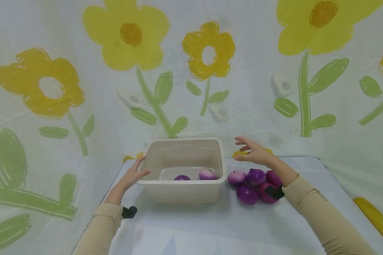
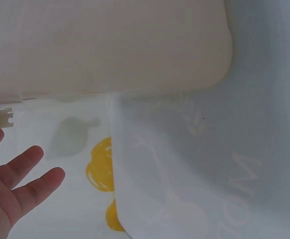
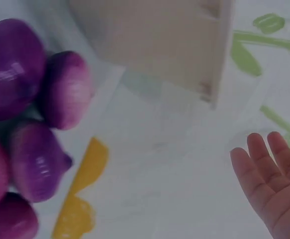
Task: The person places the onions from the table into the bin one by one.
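Note:
A beige plastic bin (image 1: 185, 191) stands on the table in the head view, with two purple onions inside, one at the right (image 1: 207, 174) and one partly hidden by the front wall (image 1: 182, 177). At its left rim is my left hand (image 1: 132, 176), thumb over the edge; the left wrist view shows its fingers (image 2: 23, 167) spread beside the bin wall. My right hand (image 1: 254, 153) hovers to the right of the bin, fingers extended and holding nothing. Just in front of that hand, several purple onions (image 1: 247, 195) sit clustered on the table, close to the bin's right side.
A pale cloth covers the table (image 1: 185, 230). Behind and at the sides hangs a white curtain (image 1: 252, 106) printed with yellow flowers. Dark wrist devices show on the left cuff (image 1: 129, 212) and the right cuff (image 1: 275, 192).

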The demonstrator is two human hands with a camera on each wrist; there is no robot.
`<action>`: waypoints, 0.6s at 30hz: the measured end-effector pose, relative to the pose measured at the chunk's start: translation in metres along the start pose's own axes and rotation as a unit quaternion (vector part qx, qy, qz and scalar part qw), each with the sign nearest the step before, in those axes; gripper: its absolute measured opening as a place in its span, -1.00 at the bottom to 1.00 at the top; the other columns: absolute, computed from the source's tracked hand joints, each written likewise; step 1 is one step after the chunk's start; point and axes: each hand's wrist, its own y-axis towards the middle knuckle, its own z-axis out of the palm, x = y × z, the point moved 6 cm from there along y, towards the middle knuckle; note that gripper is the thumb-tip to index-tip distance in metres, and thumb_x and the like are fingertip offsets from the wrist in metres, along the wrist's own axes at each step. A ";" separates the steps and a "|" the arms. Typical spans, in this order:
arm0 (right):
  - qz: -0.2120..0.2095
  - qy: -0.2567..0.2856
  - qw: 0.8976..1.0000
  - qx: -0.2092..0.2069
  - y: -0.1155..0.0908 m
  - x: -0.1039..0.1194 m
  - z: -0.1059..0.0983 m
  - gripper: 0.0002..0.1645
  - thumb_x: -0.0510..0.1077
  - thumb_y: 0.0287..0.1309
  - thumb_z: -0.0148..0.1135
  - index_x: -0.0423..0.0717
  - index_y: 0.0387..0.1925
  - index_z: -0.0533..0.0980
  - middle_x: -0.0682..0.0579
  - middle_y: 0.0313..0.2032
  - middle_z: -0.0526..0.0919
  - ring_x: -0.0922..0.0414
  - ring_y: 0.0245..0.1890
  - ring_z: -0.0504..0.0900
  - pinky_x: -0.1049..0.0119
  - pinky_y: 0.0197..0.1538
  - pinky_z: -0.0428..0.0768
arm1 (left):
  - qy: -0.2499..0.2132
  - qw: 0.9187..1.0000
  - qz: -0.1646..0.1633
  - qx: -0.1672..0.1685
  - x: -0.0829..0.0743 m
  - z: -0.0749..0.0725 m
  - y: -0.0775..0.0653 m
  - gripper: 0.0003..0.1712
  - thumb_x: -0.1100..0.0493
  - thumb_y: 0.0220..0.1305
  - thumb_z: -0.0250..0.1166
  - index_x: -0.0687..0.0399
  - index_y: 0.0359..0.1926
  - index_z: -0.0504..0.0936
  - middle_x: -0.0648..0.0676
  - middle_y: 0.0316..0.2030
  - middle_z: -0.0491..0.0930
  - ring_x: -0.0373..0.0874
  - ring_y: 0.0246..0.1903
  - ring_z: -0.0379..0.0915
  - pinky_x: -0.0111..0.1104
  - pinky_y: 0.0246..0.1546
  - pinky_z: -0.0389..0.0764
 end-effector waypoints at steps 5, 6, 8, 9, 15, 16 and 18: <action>0.013 0.008 1.000 -0.010 -0.023 -0.033 0.001 -0.08 -0.02 0.08 0.25 -0.25 0.33 0.01 -0.36 0.21 0.24 -0.27 0.13 0.36 -0.09 0.08 0.43 | 0.000 1.000 -0.001 -0.002 0.001 0.001 0.001 -0.08 -0.12 0.18 0.18 0.07 0.39 -0.09 0.39 0.35 -0.06 0.42 0.25 -0.04 0.25 0.15 0.10; 0.018 0.012 1.000 -0.012 -0.027 -0.041 0.001 -0.09 -0.03 0.09 0.25 -0.25 0.33 0.01 -0.36 0.21 0.24 -0.28 0.13 0.35 -0.09 0.09 0.42 | -0.003 1.000 -0.003 -0.002 0.001 0.000 0.001 -0.08 -0.12 0.18 0.18 0.06 0.39 -0.09 0.39 0.35 -0.06 0.41 0.26 -0.04 0.25 0.15 0.09; 0.031 0.021 0.999 -0.014 -0.036 -0.056 0.002 -0.09 -0.03 0.10 0.24 -0.24 0.34 -0.01 -0.36 0.21 0.23 -0.28 0.13 0.34 -0.10 0.08 0.42 | -0.004 1.000 -0.004 -0.002 0.001 0.000 0.001 -0.09 -0.10 0.18 0.18 0.07 0.39 -0.09 0.40 0.35 -0.06 0.42 0.26 -0.04 0.25 0.15 0.09; 0.038 0.023 0.999 -0.015 -0.041 -0.063 0.002 -0.08 -0.02 0.10 0.23 -0.23 0.34 -0.02 -0.35 0.21 0.24 -0.29 0.14 0.34 -0.10 0.08 0.42 | -0.003 1.000 -0.004 -0.001 0.001 0.000 0.001 -0.09 -0.10 0.19 0.17 0.08 0.39 -0.10 0.40 0.34 -0.06 0.41 0.26 -0.04 0.25 0.15 0.09; 0.077 0.034 0.996 -0.013 -0.061 -0.098 0.010 -0.06 0.02 0.10 0.22 -0.25 0.34 -0.04 -0.38 0.22 0.22 -0.31 0.15 0.32 -0.13 0.08 0.40 | -0.006 1.000 -0.007 -0.001 0.000 0.000 0.000 -0.11 -0.07 0.21 0.17 0.08 0.39 -0.10 0.41 0.34 -0.05 0.42 0.26 -0.04 0.25 0.15 0.10; 0.085 0.038 0.996 -0.012 -0.063 -0.103 0.012 -0.05 0.03 0.10 0.22 -0.25 0.34 -0.04 -0.38 0.23 0.21 -0.31 0.16 0.31 -0.14 0.08 0.40 | -0.007 1.000 -0.008 -0.002 0.000 0.000 0.000 -0.12 -0.06 0.21 0.17 0.07 0.39 -0.10 0.41 0.34 -0.04 0.42 0.25 -0.03 0.25 0.15 0.10; 0.097 0.040 0.994 -0.010 -0.068 -0.113 0.016 -0.05 0.04 0.09 0.21 -0.24 0.34 -0.04 -0.39 0.23 0.21 -0.31 0.16 0.30 -0.13 0.07 0.41 | -0.006 1.000 -0.007 -0.002 0.000 0.000 -0.001 -0.12 -0.05 0.21 0.17 0.06 0.39 -0.10 0.41 0.34 -0.04 0.41 0.25 -0.03 0.24 0.15 0.11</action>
